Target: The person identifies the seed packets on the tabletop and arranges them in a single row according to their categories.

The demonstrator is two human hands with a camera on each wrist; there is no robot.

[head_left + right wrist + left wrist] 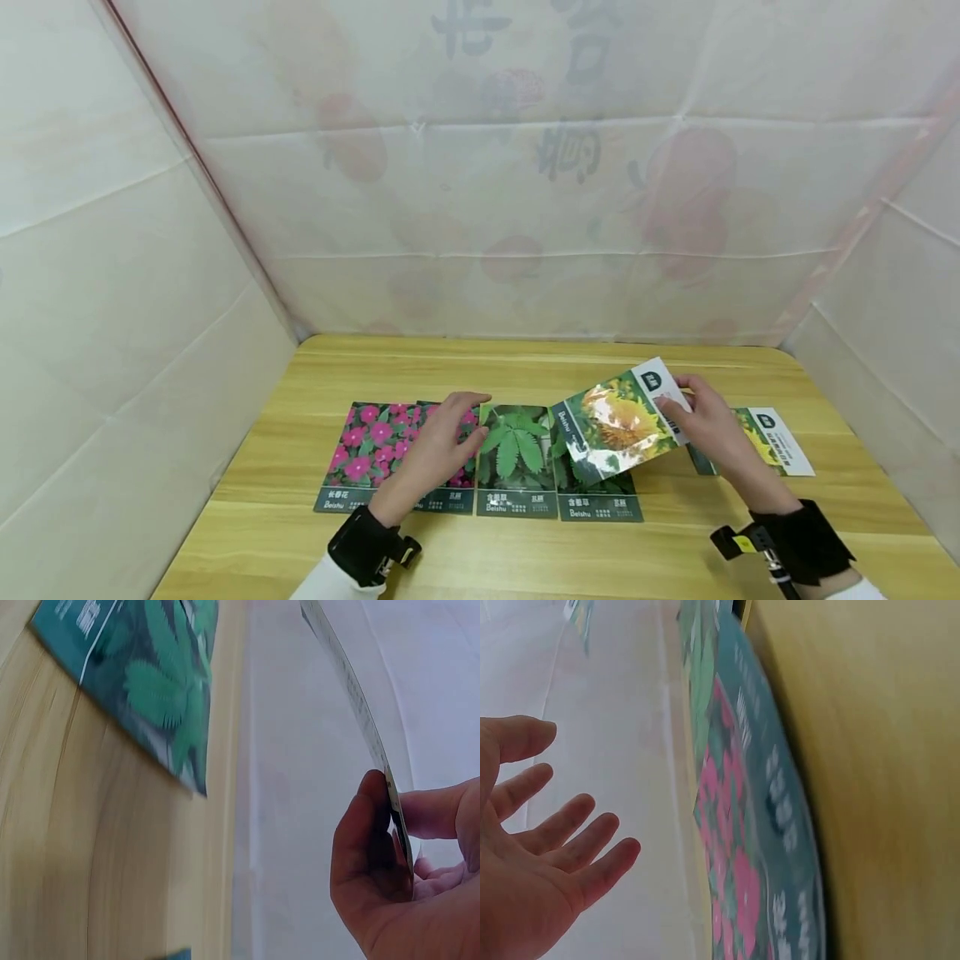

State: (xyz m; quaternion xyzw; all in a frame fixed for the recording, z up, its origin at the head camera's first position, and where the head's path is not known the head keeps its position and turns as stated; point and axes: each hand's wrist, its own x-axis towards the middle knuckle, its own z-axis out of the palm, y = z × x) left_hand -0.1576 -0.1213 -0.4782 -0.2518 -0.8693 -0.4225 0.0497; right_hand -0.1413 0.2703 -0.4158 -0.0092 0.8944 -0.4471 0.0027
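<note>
My right hand (712, 429) pinches a seed packet with yellow flowers (615, 421) by its white end, thumb on the front and fingers behind. The packet is tilted and overlaps a green-leaf packet (600, 504) in the head view. In the right wrist view the held packet (356, 705) shows nearly edge-on. Over two pink-flower packets (367, 450), my left hand (431, 454) hovers with fingers spread and loosely bent, holding nothing. Its fingertips are near another green-leaf packet (517, 458), which lies beside the pink ones.
Another yellow-flower packet (780, 442) lies on the right side of the wooden table (510, 558), partly behind my right hand. Pale cloth walls (480, 292) stand around the table's back and sides.
</note>
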